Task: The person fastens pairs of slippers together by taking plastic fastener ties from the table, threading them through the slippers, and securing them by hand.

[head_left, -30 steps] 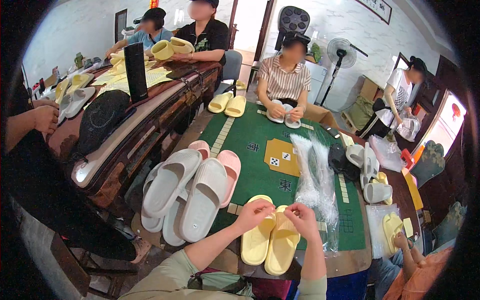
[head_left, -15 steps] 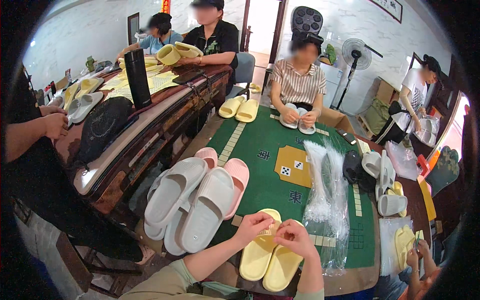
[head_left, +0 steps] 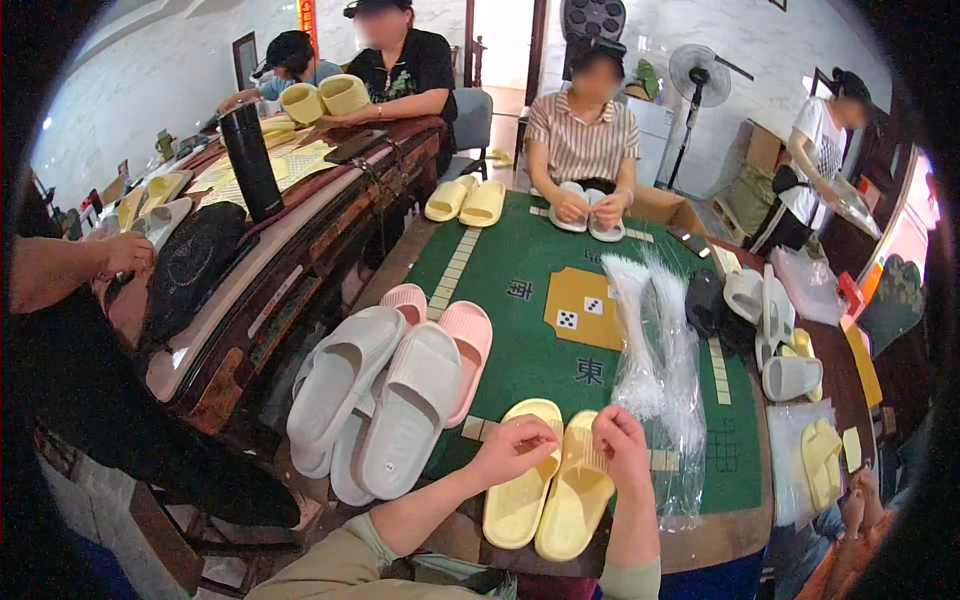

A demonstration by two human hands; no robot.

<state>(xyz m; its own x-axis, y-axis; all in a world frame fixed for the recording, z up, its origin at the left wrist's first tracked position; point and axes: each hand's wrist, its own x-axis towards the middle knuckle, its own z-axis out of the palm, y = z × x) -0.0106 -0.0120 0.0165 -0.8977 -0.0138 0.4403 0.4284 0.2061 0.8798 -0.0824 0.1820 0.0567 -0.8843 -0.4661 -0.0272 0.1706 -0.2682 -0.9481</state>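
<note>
A pair of pale yellow slippers, the left slipper (head_left: 512, 515) and the right slipper (head_left: 574, 512), lies side by side at the near edge of the green table mat. My left hand (head_left: 516, 448) is over the strap of the left one, fingers pinched together. Above the right slipper's strap, my right hand (head_left: 622, 440) is pinched too, a little apart from the left. Anything between the fingertips is too fine to make out. Just right of my right hand lies a bundle of thin clear plastic strands (head_left: 640, 360), partly in clear wrapping.
Grey slippers (head_left: 405, 420) are stacked with pink slippers (head_left: 468, 350) on my left. Across the mat (head_left: 500, 260), a person (head_left: 585, 150) handles light grey slippers. More slippers (head_left: 790, 380) and plastic bags (head_left: 805, 285) lie at the right. A dark bottle (head_left: 250, 160) stands on the left table.
My hands have moved apart, the right one going right. At the left table, a person has turned the yellow slippers they hold. The view has shifted slightly.
</note>
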